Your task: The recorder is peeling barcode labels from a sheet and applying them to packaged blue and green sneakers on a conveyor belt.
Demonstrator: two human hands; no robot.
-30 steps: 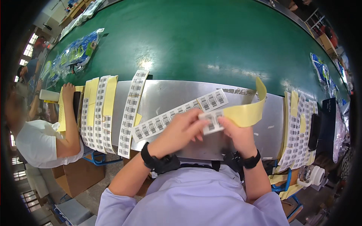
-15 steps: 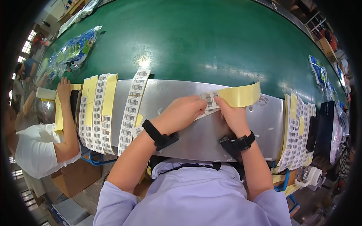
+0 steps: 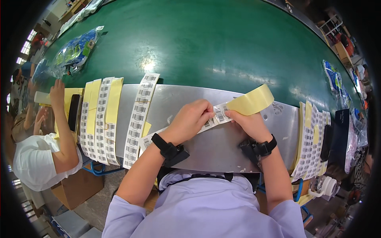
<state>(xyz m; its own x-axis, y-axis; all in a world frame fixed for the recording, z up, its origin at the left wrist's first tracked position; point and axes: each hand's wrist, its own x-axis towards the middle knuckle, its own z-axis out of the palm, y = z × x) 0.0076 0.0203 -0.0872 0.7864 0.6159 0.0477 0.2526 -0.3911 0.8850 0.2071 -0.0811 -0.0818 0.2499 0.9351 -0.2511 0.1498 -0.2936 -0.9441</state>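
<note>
Yellow backing (image 3: pixel 251 101) curling further right since earlier; your left hand (image 3: pixel 190 120) and right hand (image 3: pixel 248 124) both pinching label strip (image 3: pixel 216 115) between fingertips.

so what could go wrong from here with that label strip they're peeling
1. Both hands, left hand and right hand, pinch one barcode label; pulled unevenly, it may tear or crease.
2. The curled yellow backing arches just above the label and could fold back onto the sticky side.
3. The strip's tail lies beside other label strips on the metal ledge and might drag them askew.
</note>
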